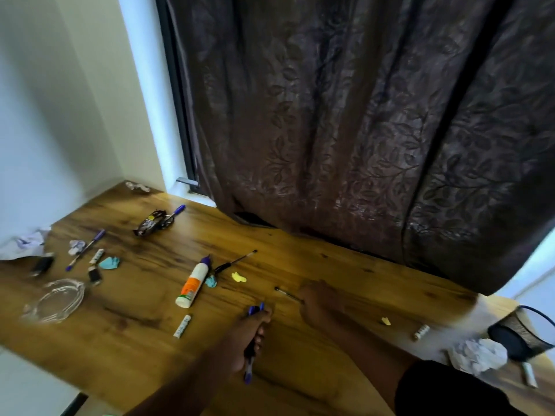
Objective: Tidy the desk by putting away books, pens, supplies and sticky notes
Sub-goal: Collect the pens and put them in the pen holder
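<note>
My left hand (250, 334) grips a bunch of blue pens (251, 352) over the wooden desk (135, 301); their ends stick out above and below my fist. My right hand (319, 301) pinches a thin black pen (286, 293) that lies on the desk. More pens lie loose: a black one (237, 261), a blue one (85, 250) at the left and a blue one (175, 213) at the back. A glue bottle (193, 282) lies on its side near the middle. Crumpled yellow (238, 277) and blue sticky notes (109, 262) are scattered about.
A black mesh pen holder (522, 334) lies tipped at the desk's right end beside crumpled white paper (477, 355). A glass ashtray (60, 298), small white tubes (182, 325), a dark wrapper (151, 225) and more crumpled paper (24, 244) lie at the left. A dark curtain (360, 130) hangs behind.
</note>
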A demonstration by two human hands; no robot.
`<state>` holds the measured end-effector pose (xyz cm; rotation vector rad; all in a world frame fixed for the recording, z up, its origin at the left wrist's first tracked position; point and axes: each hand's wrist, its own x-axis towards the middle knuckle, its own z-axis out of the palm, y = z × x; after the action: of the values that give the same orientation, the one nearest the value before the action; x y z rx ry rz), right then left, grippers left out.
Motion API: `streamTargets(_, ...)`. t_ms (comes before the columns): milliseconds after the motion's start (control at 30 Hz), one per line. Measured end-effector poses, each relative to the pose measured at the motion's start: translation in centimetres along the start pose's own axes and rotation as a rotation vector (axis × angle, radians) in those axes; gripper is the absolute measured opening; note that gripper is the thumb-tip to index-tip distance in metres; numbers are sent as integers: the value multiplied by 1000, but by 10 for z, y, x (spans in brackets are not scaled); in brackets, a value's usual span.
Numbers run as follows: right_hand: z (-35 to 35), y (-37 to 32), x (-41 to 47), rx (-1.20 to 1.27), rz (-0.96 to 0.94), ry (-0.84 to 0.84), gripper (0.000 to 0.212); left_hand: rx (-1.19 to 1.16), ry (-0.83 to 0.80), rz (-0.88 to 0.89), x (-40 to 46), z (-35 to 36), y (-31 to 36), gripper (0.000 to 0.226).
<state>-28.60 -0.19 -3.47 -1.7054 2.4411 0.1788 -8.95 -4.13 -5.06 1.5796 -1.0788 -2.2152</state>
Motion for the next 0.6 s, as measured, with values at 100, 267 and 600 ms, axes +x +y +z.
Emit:
streamTargets(100, -1, -10, 8, 67, 76, 20, 21, -39, -11, -33, 1, -21, 7, 28)
streamTargets(267, -23, -35, 7, 299, -111, 246, 22, -154, -118, -48, 6, -46, 21, 34)
streamTargets(600, -31, -107, -10, 197, -753, 304, 31, -586, -316, 5, -3, -67, 43, 57)
